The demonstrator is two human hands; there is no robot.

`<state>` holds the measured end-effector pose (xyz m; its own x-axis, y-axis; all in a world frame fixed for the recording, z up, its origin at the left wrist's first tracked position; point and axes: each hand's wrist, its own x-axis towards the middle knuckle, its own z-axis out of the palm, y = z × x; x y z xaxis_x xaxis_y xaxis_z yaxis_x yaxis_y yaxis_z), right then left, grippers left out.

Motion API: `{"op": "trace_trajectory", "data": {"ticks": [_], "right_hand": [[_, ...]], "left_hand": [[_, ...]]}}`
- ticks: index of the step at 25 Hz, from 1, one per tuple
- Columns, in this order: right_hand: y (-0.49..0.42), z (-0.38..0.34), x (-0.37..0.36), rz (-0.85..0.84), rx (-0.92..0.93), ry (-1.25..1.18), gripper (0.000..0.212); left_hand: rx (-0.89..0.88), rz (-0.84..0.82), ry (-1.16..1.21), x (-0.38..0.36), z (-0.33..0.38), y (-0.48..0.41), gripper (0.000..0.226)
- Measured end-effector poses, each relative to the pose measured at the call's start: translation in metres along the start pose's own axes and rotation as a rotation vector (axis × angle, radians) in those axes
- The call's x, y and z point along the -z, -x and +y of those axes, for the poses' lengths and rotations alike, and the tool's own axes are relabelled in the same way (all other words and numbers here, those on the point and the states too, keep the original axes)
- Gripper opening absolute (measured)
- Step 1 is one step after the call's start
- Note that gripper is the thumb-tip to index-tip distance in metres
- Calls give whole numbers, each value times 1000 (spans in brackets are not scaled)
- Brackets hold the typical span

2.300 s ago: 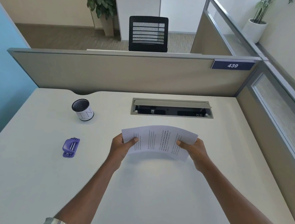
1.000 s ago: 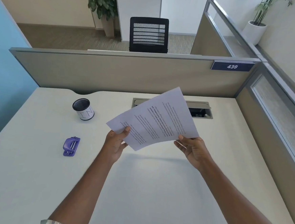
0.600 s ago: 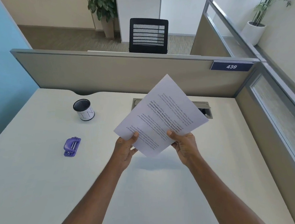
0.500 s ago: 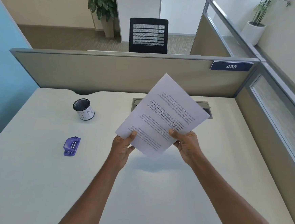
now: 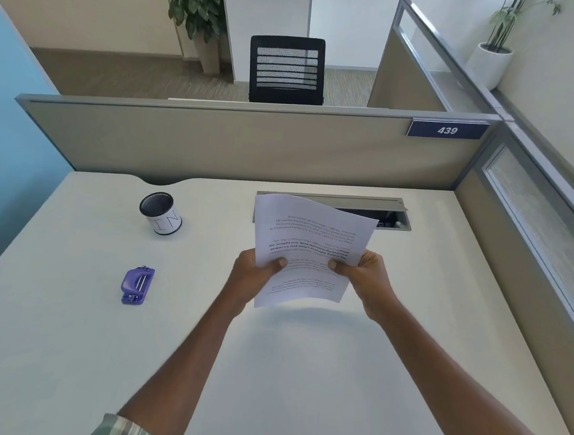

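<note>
A printed white sheet of paper point(image 5: 308, 239) hangs in the air above the white desk point(image 5: 62, 354), long side running away from me, its text upside down. My left hand point(image 5: 251, 276) pinches its left edge with the thumb on top. My right hand point(image 5: 365, 278) pinches the right edge the same way. The far end of the sheet curls up slightly and the near end droops toward the desk.
A purple hole punch point(image 5: 137, 285) lies at the left of the desk. A white mesh-rimmed pen cup point(image 5: 161, 213) stands behind it. An open cable tray point(image 5: 390, 217) sits behind the paper. Beige cubicle partitions point(image 5: 216, 143) close the far and right sides.
The sheet has been turned from landscape, through a tilted raised pose, to portrait with the text upside down, and lowered. Both hands have come closer together on its side edges.
</note>
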<state>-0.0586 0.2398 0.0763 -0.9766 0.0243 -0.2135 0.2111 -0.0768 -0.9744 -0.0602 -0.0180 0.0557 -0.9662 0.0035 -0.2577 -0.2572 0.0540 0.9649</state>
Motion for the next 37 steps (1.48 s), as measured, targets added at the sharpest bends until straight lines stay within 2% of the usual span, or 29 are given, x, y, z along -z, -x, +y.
{"op": "trace_trajectory", "data": {"ticks": [4,29,32,37], "right_hand": [[-1,2,-2,24,8,0,35],[-3,25,-2,10,-54,50,32],[-1,26,6,-21,-52,82,29],[4,25,22,-8,-63,76,22]], "left_hand": [[-17,96,31,-12,-2,0,33],[23,164,148,-17,-13,9,18],[17,183,267,-10,-7,8,21],[56,135,608,6,2,6,31]]}}
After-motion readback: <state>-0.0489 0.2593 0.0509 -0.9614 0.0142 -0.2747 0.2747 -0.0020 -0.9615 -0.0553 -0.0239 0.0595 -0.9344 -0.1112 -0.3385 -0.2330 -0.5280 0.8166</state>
